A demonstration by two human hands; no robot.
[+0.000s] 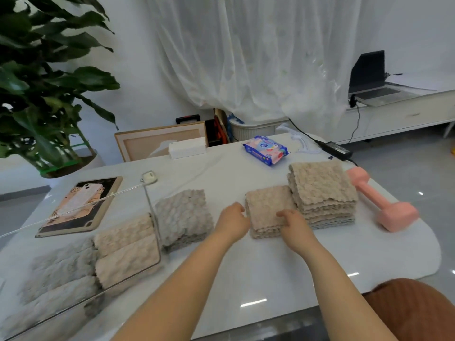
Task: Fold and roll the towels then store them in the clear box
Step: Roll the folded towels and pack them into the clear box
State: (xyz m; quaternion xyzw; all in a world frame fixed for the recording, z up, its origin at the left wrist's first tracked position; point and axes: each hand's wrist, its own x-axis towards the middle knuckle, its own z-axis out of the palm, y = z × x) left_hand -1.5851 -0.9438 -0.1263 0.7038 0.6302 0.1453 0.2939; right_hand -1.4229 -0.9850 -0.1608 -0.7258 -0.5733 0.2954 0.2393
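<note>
A small stack of beige-pink towels (264,205) lies on the white table in front of me. My left hand (232,221) touches its left edge with curled fingers. My right hand (293,223) rests on its front right corner, fingers curled over the top towel. A taller stack of beige towels (322,185) stands just to the right. A grey folded stack (183,215) sits to the left. The clear box (152,217) at the left holds several rolled towels (125,249).
A pink dumbbell (384,203) lies right of the tall stack. A wet-wipes pack (267,150), a white tissue box (187,147), a power adapter (337,148) and a tablet (78,205) lie further back. The table's front edge (246,323) is close to me.
</note>
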